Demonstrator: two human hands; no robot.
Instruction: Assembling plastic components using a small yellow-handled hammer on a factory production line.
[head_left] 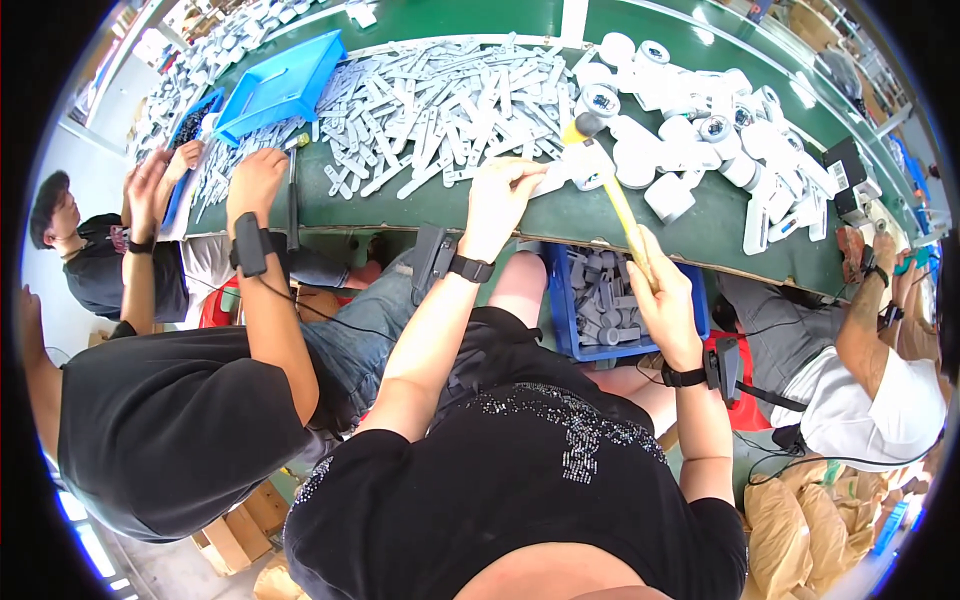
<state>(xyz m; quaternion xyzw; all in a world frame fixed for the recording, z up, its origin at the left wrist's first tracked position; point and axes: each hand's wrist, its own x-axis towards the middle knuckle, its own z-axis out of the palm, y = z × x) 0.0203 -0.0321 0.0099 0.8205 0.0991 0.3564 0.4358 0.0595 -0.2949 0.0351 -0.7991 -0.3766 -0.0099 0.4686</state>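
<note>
My right hand (667, 305) is wrapped round the yellow handle of a mallet (625, 212). Its dark and yellow head is raised above the table edge, close to a white plastic part (590, 168). To the left of it, my left hand (498, 198) pinches a light grey plastic piece (549, 181) between thumb and fingers. That piece reaches toward the white part, but whether the two are joined I cannot tell. Just beyond my left hand lies a wide heap of flat grey plastic arms (430, 115). White rounded camera housings (690, 130) are piled beyond the mallet, to the right.
Below the table edge, a blue crate (572, 352) holds grey plastic parts. A blue tray (285, 85) stands at the far left of the green table (400, 205). Co-workers sit close on both sides. A dark-handled tool (293, 200) lies by the left co-worker.
</note>
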